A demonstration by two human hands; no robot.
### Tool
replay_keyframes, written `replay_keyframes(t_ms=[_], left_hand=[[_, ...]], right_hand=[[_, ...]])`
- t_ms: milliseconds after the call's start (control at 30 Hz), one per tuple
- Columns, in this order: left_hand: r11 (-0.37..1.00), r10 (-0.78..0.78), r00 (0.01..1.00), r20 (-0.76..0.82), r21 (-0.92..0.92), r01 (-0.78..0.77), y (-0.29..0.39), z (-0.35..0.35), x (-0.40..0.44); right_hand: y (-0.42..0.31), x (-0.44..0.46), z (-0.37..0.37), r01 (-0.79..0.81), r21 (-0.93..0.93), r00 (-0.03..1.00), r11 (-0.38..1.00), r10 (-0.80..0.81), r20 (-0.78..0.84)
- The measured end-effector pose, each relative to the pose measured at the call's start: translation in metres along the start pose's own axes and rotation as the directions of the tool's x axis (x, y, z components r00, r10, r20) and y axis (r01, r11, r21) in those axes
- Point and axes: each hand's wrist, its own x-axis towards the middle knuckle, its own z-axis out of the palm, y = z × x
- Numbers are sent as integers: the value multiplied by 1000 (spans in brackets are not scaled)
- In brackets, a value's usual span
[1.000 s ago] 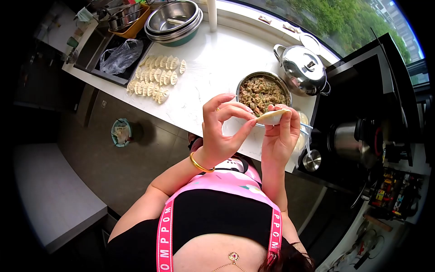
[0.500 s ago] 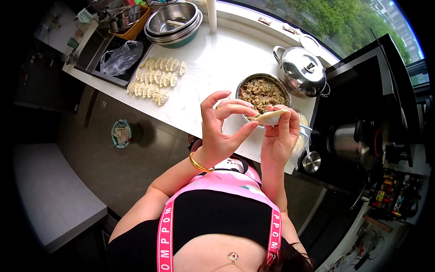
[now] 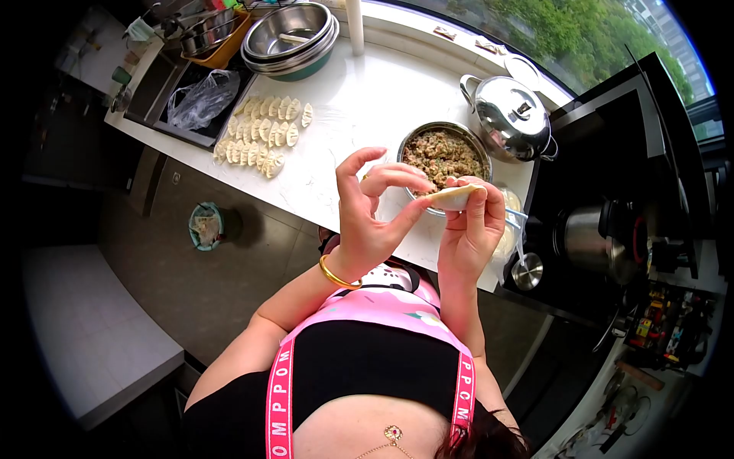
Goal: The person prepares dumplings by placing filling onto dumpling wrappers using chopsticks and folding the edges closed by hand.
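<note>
Between my two hands is a pale folded dumpling (image 3: 454, 199), raised above the counter edge. My left hand (image 3: 372, 213), with a gold bangle at the wrist, pinches its left tip between thumb and fingers. Fingers and thumb of my right hand (image 3: 469, 229) grip its right end. Just behind the dumpling stands a metal bowl of minced filling (image 3: 446, 158), partly hidden by my fingers. Several pleated dumplings (image 3: 260, 130) lie in rows on the counter at the left.
A lidded steel pot (image 3: 511, 118) stands right of the bowl. Stacked metal basins (image 3: 290, 42) are at the back left, near a plastic bag (image 3: 202, 99). Beyond the counter's right side, another pot (image 3: 592, 237) sits on the dark stove. Blue chopsticks (image 3: 516, 218) lie beside my right hand.
Both hands and the dumpling have shifted slightly to the left. My left fingers have closed in on the dumpling's left tip.
</note>
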Motion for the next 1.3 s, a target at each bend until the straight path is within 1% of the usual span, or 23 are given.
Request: replay_keyframes(t_ms=[33,133,267,333,467,533,567,633,667,733,800,867,933,1000,1067,1200,1267,1300], left_hand=[[999,10,1000,-8,35,-9,1,0,2],[998,44,999,14,35,-44,-2,-1,2],[997,52,998,23,48,-53,-3,-2,1],[1000,20,1000,8,-9,-20,-4,-2,-1],[1000,-14,1000,9,-28,14,-3,-1,-1],[994,-87,996,-10,-72,86,2,1,2],[994,-85,996,-7,-72,85,3,-1,4],[980,22,992,121,194,-46,4,-6,9],[967,70,993,94,240,-91,10,-3,14],[962,61,992,109,258,-87,8,-3,14],[958,51,991,124,274,-84,7,-3,13],[953,57,993,104,292,-85,7,-2,13],[953,47,993,105,293,-76,6,-3,13],[954,38,993,107,293,-69,6,-2,12],[965,-14,994,111,263,-16,7,-2,11],[972,-19,989,147,233,-16,7,-2,9],[985,-164,980,114,69,157,7,1,7],[985,-163,980,115,69,156,7,-1,8]], right_hand=[[0,0,0,-3,-8,1000,1000,3,-5],[2,-1,0,20,-15,1000,1000,-20,19],[5,-3,1,32,-56,999,998,-32,4],[5,-3,2,51,-75,999,996,-50,16],[7,-3,1,76,-116,997,990,-72,34],[7,-4,2,107,-178,994,978,-98,58],[7,-3,3,109,-177,993,978,-100,56],[9,-4,4,156,-197,985,968,-137,106],[9,-4,5,157,-196,985,968,-138,106],[8,-6,8,202,-268,976,942,-172,132],[7,-4,7,217,-290,971,932,-176,160],[5,-3,6,231,-312,966,921,-179,186],[3,-2,7,241,-395,960,887,-157,233],[4,-2,6,234,-384,963,893,-158,221],[4,-2,6,227,-371,965,900,-157,209],[7,0,5,254,-368,961,895,-190,203],[8,0,5,265,-374,959,889,-203,199],[7,0,6,269,-399,958,876,-203,201]])
